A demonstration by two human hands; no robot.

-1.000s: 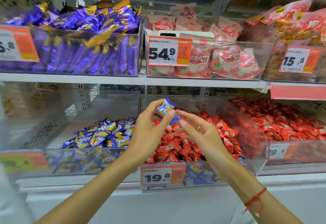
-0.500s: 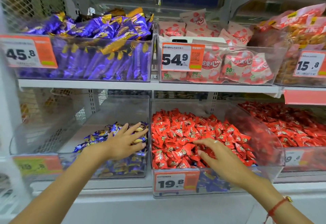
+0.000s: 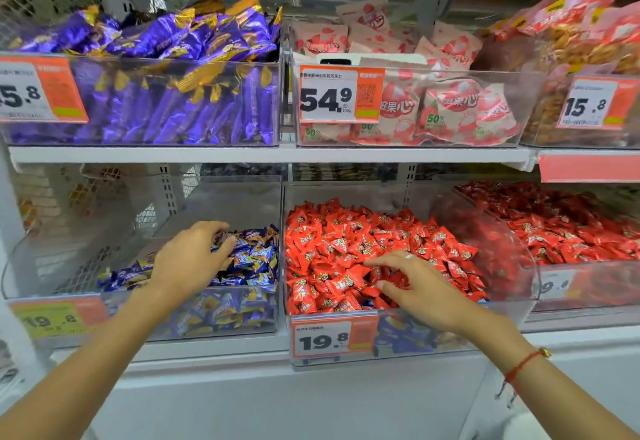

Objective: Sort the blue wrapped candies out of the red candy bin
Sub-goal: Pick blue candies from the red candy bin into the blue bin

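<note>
Step in hand: search for next stray. Left hand (image 3: 187, 266) spread loose over blue candy bin (image 3: 242, 315), grip released. Right hand (image 3: 415, 287) at 6 o'clock of red candy bin (image 3: 502, 321), fingers digging among red candies (image 3: 346, 238), nothing grasped. Blue wrapped candies (image 3: 401, 339) visible low behind front wall; next: dig deeper, pinch one.

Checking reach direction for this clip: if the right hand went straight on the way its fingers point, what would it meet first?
Probably the red candies: the right hand hovers over their bin with fingers aimed left and slightly down, though depth is unclear.
</note>
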